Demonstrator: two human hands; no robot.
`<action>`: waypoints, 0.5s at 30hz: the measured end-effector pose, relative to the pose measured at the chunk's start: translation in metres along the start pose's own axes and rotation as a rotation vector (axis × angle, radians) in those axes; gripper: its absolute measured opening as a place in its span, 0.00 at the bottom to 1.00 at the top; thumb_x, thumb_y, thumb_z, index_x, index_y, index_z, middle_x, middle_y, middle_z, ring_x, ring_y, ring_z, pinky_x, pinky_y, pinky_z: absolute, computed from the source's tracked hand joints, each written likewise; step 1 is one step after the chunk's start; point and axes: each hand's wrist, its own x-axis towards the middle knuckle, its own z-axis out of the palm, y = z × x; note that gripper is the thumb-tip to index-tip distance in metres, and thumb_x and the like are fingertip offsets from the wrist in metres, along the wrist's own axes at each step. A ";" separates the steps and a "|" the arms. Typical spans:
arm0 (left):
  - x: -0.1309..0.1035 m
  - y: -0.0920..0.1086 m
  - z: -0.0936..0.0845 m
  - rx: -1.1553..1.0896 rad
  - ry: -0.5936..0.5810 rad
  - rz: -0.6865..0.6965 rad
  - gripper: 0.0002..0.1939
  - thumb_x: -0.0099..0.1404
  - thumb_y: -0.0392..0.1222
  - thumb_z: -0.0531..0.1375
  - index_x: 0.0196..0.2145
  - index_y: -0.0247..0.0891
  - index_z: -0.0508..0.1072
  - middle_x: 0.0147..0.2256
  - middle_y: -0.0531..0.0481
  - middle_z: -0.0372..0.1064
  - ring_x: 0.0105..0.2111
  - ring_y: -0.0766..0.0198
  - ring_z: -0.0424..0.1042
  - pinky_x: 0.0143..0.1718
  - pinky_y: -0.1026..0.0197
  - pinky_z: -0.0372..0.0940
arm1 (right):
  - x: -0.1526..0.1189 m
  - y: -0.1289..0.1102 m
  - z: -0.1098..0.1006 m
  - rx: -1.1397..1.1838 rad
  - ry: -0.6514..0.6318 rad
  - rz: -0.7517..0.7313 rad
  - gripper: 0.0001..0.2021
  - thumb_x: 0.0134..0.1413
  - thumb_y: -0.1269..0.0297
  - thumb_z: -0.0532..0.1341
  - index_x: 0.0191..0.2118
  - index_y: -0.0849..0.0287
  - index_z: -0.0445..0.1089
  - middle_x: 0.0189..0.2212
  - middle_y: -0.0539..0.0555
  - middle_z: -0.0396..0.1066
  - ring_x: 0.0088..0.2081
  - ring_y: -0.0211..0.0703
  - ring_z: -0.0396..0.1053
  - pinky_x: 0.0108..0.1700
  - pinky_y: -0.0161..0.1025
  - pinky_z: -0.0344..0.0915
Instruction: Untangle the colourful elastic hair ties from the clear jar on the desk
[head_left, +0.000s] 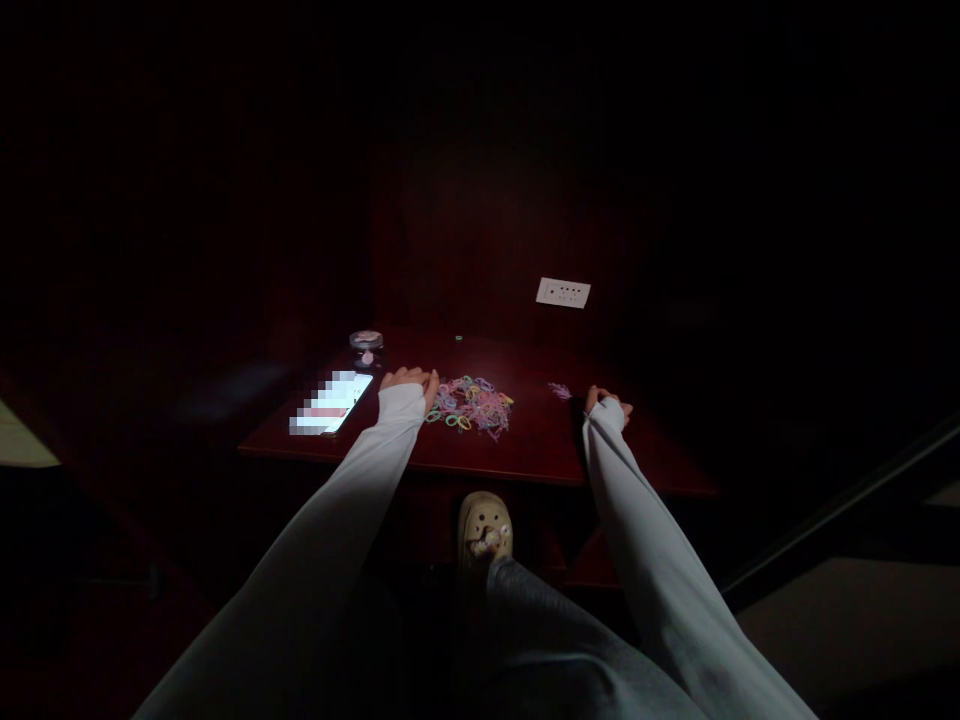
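A loose heap of small coloured elastic hair ties (480,408) lies on the dark red table. My left hand (412,379) rests at the heap's left edge, fingers lying on the tabletop and the thumb beside the nearest ties. To the right is a small bunch of purple hair ties (560,391), apart from the heap. Just right of that bunch sits my right hand (607,402), its fingers curled in; the sleeve and the back of the hand hide whatever may be in them. One green hair tie (459,338) lies alone near the back.
A lit phone (334,402) lies at the table's left side, with a clear round jar (366,348) behind it. A white socket plate (563,292) is on the back wall. Below the table's front edge (480,472) shows a beige clog (484,522). Surroundings are very dark.
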 end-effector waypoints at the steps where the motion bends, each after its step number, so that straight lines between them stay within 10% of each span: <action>1: 0.000 -0.001 0.002 0.019 -0.016 -0.013 0.24 0.78 0.48 0.48 0.35 0.40 0.80 0.40 0.40 0.80 0.48 0.48 0.75 0.52 0.48 0.64 | -0.001 0.000 0.001 0.007 0.009 0.003 0.20 0.65 0.52 0.53 0.36 0.56 0.78 0.40 0.64 0.71 0.51 0.63 0.61 0.56 0.61 0.60; 15: 0.004 0.003 0.011 -0.037 -0.117 0.042 0.28 0.78 0.54 0.49 0.35 0.39 0.84 0.42 0.39 0.83 0.48 0.49 0.79 0.55 0.50 0.66 | -0.021 -0.015 0.009 -0.077 -0.168 -0.468 0.23 0.70 0.49 0.52 0.36 0.57 0.80 0.42 0.62 0.76 0.50 0.57 0.64 0.56 0.54 0.61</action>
